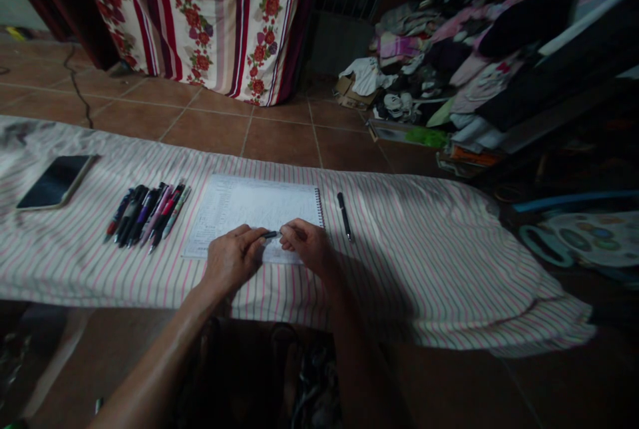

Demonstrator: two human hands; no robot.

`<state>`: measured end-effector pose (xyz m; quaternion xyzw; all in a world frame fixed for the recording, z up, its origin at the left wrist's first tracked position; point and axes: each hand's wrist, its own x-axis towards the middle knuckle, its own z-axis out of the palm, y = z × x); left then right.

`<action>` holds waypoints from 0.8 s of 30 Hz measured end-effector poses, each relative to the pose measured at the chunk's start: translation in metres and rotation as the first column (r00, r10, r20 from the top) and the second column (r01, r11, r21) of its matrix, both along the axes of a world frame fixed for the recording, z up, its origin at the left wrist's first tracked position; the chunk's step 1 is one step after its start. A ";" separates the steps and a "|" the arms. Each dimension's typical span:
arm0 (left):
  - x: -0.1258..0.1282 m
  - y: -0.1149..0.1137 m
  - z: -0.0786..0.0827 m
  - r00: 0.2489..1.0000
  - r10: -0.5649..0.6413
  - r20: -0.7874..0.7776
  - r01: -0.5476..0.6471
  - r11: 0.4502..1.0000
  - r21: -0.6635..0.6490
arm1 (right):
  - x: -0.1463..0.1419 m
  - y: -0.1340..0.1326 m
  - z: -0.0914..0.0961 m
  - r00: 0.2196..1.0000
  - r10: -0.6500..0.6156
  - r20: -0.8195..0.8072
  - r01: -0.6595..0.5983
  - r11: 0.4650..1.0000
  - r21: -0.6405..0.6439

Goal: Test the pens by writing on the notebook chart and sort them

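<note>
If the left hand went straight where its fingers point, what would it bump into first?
Probably the right hand, just ahead of the left hand and the dark pen it holds, over the spiral notebook. Their exact depths are hard to tell.

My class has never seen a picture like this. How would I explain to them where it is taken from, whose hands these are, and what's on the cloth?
There is no machine: these are a person's bare hands, seen from a camera worn on that person's head, looking forward and down. On the striped cloth lie a phone, a cluster of pens, an open spiral notebook and a single black pen. Above the notebook, the left hand holds a dark pen-like object; the right hand is at its tip, its grip unclear.
</note>
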<state>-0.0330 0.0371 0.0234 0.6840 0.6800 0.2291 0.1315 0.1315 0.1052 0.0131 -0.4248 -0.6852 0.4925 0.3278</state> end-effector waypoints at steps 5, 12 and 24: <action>0.000 0.000 0.000 1.000 0.018 -0.011 -0.018 1.000 0.000 | 0.000 0.000 0.000 0.999 0.009 -0.050 -0.010 1.000 -0.020; 0.000 0.001 -0.002 1.000 0.030 -0.008 -0.030 0.999 0.015 | -0.001 0.000 0.000 0.992 0.006 -0.129 -0.014 0.998 -0.064; -0.002 0.001 -0.003 0.999 0.044 0.003 -0.044 0.999 0.011 | -0.002 0.001 -0.002 0.976 -0.027 -0.215 -0.012 0.984 -0.178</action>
